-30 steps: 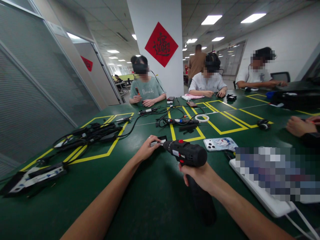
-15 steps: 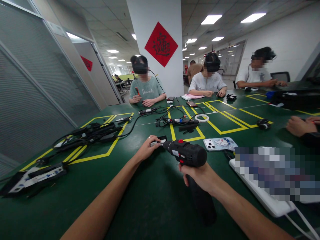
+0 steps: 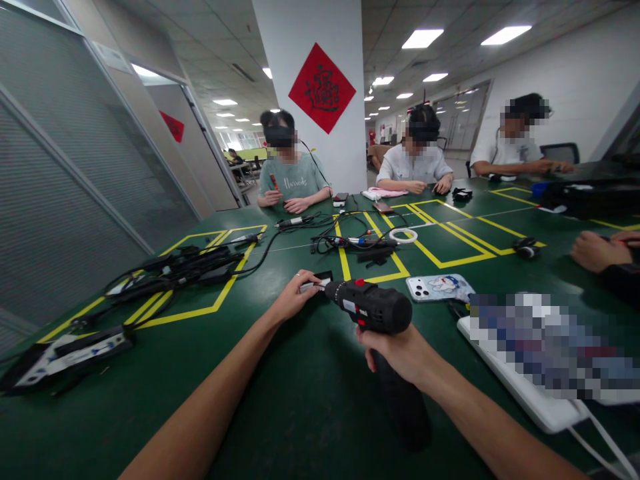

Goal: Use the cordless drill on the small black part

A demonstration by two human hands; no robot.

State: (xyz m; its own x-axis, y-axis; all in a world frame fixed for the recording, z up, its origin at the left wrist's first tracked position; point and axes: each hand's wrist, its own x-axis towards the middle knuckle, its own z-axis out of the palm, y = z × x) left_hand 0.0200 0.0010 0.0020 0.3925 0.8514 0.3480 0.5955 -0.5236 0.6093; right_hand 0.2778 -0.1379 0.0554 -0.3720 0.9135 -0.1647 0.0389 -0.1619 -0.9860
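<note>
Gripping the drill [image 3: 375,308] by its handle, right hand [image 3: 400,350] is wrapped tight around it, nose pointing away over the green counter [image 3: 300,400]. Left hand [image 3: 294,295] pinches a small part [image 3: 326,275] at the drill tip, fingers curled. Hands, drill and part unchanged from a second ago. The figure who stood at the back is now mostly hidden.

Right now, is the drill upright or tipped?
Upright: right hand grips the drill handle-down, barrel level, tip at the small part in left hand.

The green T-shirt [image 3: 294,181] seems to read "Harrods"; the red diamond sign [image 3: 322,88] bears a black character.
</note>
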